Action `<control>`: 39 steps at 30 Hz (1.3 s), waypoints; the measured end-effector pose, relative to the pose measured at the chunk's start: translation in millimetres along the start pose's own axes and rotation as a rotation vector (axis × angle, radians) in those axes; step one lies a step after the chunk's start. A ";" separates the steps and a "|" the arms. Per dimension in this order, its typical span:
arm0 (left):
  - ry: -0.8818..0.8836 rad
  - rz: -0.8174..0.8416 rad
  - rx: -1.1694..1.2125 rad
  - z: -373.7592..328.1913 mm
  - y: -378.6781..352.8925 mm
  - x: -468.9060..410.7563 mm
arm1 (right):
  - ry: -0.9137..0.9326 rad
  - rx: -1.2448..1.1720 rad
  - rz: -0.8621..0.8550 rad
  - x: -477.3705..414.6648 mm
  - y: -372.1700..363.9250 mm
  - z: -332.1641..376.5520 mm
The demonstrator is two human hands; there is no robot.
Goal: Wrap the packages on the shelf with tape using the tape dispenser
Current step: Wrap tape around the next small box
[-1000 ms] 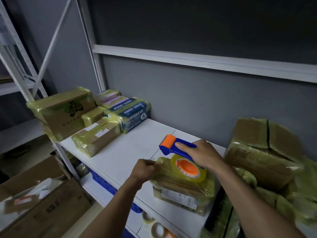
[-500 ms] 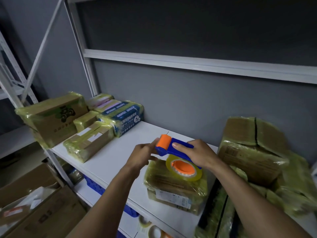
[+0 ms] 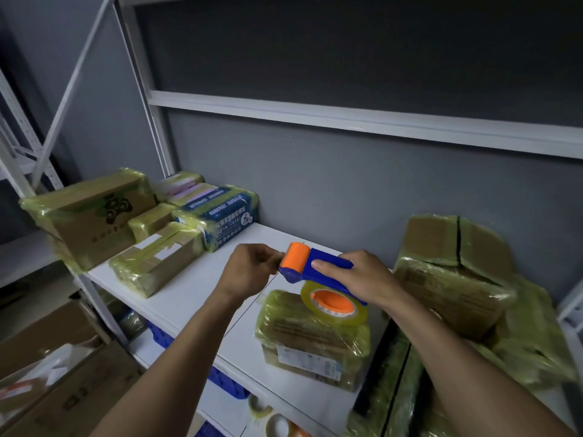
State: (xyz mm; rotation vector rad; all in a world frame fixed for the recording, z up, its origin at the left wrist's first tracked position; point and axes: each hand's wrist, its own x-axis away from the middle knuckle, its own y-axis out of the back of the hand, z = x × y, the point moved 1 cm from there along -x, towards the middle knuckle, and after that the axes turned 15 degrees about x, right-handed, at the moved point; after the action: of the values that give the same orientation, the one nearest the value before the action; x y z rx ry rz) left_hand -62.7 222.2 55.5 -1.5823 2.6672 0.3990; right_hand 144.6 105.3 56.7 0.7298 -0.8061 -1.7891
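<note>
Presently, the tape dispenser (image 3: 318, 269) is gripped by the right hand (image 3: 362, 275); the tape end appears pinched by the left hand (image 3: 249, 269), to be drawn over the package (image 3: 312, 339).

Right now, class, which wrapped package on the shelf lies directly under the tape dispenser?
The lone package at the shelf's front edge, below the blue-and-orange tape dispenser; the other packages sit in clusters to the far left and right.

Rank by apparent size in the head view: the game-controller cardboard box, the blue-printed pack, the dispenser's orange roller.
1. Brown cardboard box with game-controller logo, largest.
2. Blue-printed pack in yellowish tape.
3. Orange roller on the blue tape dispenser, smallest, though nearer the camera.
</note>
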 end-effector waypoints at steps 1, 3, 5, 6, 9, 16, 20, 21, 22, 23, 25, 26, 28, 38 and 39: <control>-0.010 -0.008 -0.014 0.2 3.3 -0.7 | -0.003 0.034 0.006 -0.4 0.2 1.8; -0.012 -0.044 -0.005 2.3 15.9 -2.4 | -0.018 0.105 0.030 -2.4 4.9 3.1; -0.012 -0.087 0.012 8.1 33.5 -3.8 | -0.036 0.168 0.041 -5.3 12.0 1.4; -0.002 -0.098 0.015 11.5 40.3 -3.7 | -0.042 0.193 0.044 -6.5 15.4 0.7; 0.040 -0.135 0.069 23.9 45.0 0.0 | -0.042 0.228 0.082 -8.0 20.1 6.9; 0.118 -0.227 0.169 51.4 58.4 14.6 | -0.087 0.376 0.149 -11.6 19.3 15.6; 0.147 -0.272 0.200 66.1 56.3 19.5 | -0.096 0.400 0.209 -11.3 10.4 19.9; 0.155 -0.271 0.199 70.3 55.5 21.0 | -0.099 0.417 0.211 -12.1 10.1 21.6; 0.161 -0.263 0.198 74.6 54.0 22.6 | -0.103 0.444 0.210 -13.1 10.3 23.0; 0.168 -0.254 0.199 79.3 51.7 24.4 | -0.102 0.484 0.208 -14.8 10.2 23.7; 0.199 -0.247 0.217 89.8 46.9 27.5 | -0.086 0.582 0.215 -17.4 6.4 25.9; 0.216 -0.254 0.230 94.9 45.4 28.8 | -0.076 0.623 0.218 -18.5 2.7 28.1; 0.234 -0.278 0.235 105.0 43.9 30.6 | -0.067 0.667 0.207 -20.8 -5.8 31.4; 0.255 -0.271 0.223 146.4 34.7 31.4 | -0.117 0.787 0.265 -33.9 -25.4 39.4; 0.263 -0.272 0.226 150.8 33.0 32.4 | -0.125 0.799 0.272 -34.5 -27.2 40.1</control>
State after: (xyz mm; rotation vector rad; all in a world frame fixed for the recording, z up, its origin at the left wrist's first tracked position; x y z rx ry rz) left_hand -124.6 243.3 -88.0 -2.0014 2.4961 -0.1225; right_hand 109.7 153.0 62.9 0.9538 -1.6576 -1.2473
